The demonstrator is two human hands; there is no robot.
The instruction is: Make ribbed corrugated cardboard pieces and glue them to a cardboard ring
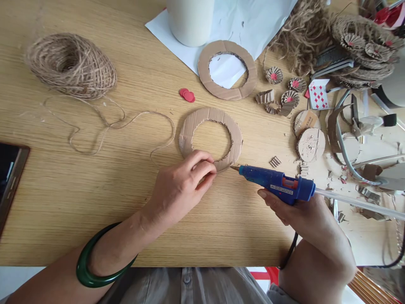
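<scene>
The left hand [182, 190] pins a cardboard ring [210, 131] flat on the table [79, 202], near its middle, with curled fingers [202, 168] gripping the ring's lower rim. The right hand [303, 221] closes firmly around the handle of a blue glue gun [275, 183], and a glue stick [357, 202] runs from its back toward the table's right edge. The gun's nozzle [234, 168] sits just at the ring's rim, beside the left fingers; whether it touches, I cannot tell. Toward the far edge, a second ring [228, 69] lies on white paper [177, 31]. Twine [71, 65] sits at the far left, red discs [187, 95] lie nearby, and cardboard rosettes [274, 75] crowd the far right.
</scene>
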